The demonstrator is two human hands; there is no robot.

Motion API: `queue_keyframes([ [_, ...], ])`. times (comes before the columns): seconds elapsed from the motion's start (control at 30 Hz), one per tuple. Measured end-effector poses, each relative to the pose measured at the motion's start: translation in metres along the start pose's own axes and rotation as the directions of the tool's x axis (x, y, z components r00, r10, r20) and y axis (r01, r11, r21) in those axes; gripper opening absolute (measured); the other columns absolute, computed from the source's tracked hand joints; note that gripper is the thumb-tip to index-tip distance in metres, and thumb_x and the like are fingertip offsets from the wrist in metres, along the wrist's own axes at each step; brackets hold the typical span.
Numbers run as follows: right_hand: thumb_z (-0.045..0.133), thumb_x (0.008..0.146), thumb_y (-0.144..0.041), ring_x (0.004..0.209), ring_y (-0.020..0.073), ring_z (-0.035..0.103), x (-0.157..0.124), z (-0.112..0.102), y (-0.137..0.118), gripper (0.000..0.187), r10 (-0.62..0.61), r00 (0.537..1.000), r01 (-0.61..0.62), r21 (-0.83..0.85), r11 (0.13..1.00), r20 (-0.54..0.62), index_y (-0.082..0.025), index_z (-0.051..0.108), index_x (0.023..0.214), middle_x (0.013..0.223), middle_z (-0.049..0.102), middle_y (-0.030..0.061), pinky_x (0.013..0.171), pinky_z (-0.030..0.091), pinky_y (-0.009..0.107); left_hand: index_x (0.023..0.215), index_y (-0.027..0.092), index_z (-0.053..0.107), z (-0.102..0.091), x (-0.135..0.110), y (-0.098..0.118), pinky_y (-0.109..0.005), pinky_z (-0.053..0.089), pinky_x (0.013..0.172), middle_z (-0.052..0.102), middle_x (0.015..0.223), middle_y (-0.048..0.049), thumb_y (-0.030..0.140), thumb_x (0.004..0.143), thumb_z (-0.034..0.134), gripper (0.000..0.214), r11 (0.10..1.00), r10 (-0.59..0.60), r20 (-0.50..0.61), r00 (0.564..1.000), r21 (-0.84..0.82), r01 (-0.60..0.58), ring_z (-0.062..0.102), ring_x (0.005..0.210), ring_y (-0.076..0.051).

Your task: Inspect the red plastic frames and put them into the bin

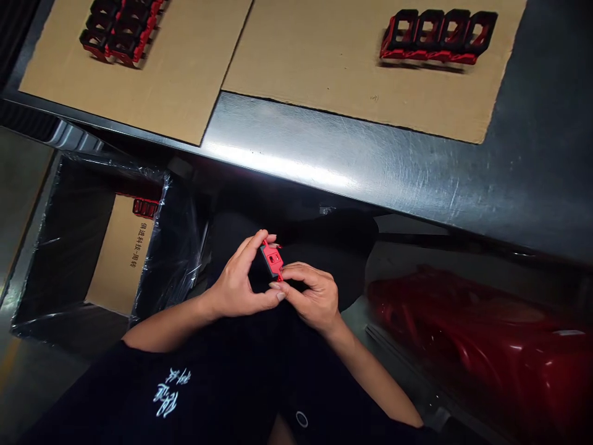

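A small red and black plastic part with a window in its middle is held between my two hands over my lap. My left hand grips it from the left, its fingers at the upper end and its thumb at the lower end. My right hand pinches the lower end with thumb and forefinger. The part is tilted, its red face turned up and a black edge along its left side.
On cardboard sheets covering the metal table stand a row of red-black parts and a cluster of similar parts. A plastic-lined bin with cardboard and several parts stands left. Glossy red bodywork lies right.
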State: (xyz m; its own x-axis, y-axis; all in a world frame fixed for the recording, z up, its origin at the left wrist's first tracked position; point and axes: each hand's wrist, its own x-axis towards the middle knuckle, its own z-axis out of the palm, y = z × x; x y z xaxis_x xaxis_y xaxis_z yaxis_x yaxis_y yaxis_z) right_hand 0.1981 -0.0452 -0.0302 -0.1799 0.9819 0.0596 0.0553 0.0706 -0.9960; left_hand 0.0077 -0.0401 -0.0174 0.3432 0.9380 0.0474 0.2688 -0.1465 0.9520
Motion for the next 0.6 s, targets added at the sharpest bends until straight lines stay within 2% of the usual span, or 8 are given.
queue_keyframes([
  [0.17, 0.078, 0.083, -0.020, 0.069, 0.0204, 0.076, -0.002, 0.003, 0.005, 0.008, -0.004, 1.000, 0.004, -0.014, 1.000, 0.006, -0.027, 0.077, 0.087, 0.083, 0.081, 0.0026, 0.067, 0.061, 0.033, 0.159, 0.027, 0.024, 0.012, 0.001, 0.002, -0.051, 0.054, 0.107, 0.049, 0.148, -0.0190, 0.028, 0.082, 0.079, 0.095, 0.999, 0.045, -0.080, 0.996, 0.004, -0.044, 0.062, 0.127, -0.031],
  [0.3, 0.072, 0.085, -0.020, 0.062, 0.0196, 0.075, -0.001, 0.002, 0.005, 0.007, -0.033, 0.999, 0.036, -0.080, 0.996, 0.039, -0.026, 0.076, 0.086, 0.076, 0.081, 0.0017, 0.062, 0.059, 0.031, 0.154, 0.024, 0.032, 0.011, 0.005, 0.003, -0.049, 0.058, 0.103, 0.051, 0.144, -0.0194, 0.022, 0.081, 0.078, 0.086, 0.994, 0.104, -0.082, 0.991, 0.038, -0.101, 0.066, 0.120, -0.029],
  [0.43, 0.068, 0.085, -0.016, 0.062, 0.0196, 0.074, 0.002, -0.001, 0.000, 0.015, -0.082, 0.994, 0.090, -0.128, 0.988, 0.067, -0.025, 0.076, 0.093, 0.077, 0.080, 0.0020, 0.061, 0.059, 0.032, 0.154, 0.026, 0.032, 0.008, 0.006, 0.001, -0.050, 0.059, 0.101, 0.051, 0.145, -0.0192, 0.020, 0.081, 0.078, 0.086, 0.983, 0.180, -0.093, 0.979, 0.058, -0.175, 0.067, 0.117, -0.028],
  [0.5, 0.068, 0.086, -0.014, 0.068, 0.0202, 0.076, 0.002, -0.005, -0.004, 0.019, -0.054, 0.998, 0.057, -0.116, 0.992, 0.034, -0.026, 0.075, 0.098, 0.083, 0.081, 0.0029, 0.066, 0.061, 0.033, 0.154, 0.028, 0.031, 0.007, 0.006, -0.001, -0.050, 0.059, 0.100, 0.049, 0.146, -0.0191, 0.019, 0.081, 0.078, 0.086, 0.982, 0.187, -0.108, 0.976, 0.058, -0.182, 0.067, 0.117, -0.028],
  [0.6, 0.067, 0.087, -0.013, 0.078, 0.0208, 0.079, 0.001, -0.010, -0.009, 0.021, 0.049, 0.998, -0.049, -0.002, 0.999, -0.037, -0.025, 0.075, 0.102, 0.090, 0.082, 0.0039, 0.075, 0.064, 0.033, 0.154, 0.028, 0.032, 0.007, 0.004, -0.001, -0.047, 0.061, 0.098, 0.045, 0.148, -0.0192, 0.018, 0.081, 0.077, 0.086, 0.986, 0.167, -0.099, 0.981, 0.016, -0.166, 0.067, 0.117, -0.027],
])
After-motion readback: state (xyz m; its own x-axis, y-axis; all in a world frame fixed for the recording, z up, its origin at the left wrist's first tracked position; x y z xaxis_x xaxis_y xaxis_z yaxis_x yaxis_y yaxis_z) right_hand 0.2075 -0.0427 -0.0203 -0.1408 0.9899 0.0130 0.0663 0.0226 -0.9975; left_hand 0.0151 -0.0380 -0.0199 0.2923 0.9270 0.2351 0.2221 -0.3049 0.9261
